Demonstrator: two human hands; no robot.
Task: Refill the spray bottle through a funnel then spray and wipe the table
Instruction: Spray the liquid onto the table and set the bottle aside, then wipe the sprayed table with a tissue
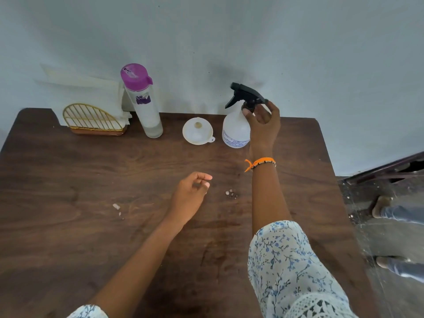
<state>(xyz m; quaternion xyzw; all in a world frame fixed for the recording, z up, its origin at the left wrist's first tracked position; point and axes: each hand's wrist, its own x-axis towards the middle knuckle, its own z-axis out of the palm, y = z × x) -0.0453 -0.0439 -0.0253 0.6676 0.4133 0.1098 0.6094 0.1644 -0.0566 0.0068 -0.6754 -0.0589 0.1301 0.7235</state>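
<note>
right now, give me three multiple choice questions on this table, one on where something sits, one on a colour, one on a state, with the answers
1. Where does the funnel sit?
A. between the tall bottle and the spray bottle
B. on top of the spray bottle
C. in the napkin holder

2. What colour is the tall bottle's cap?
A. black
B. purple
C. orange

3. What state is the spray bottle in?
A. lying on its side
B. open, its spray head off
C. upright, its spray head on

Answers:
1 A, the funnel rests on the table in the gap between the two bottles.
2 B, the cap shows purple above a clear body.
3 C, the bottle stands with its black head fitted, the right hand at its neck; the left hand holds nothing.
</note>
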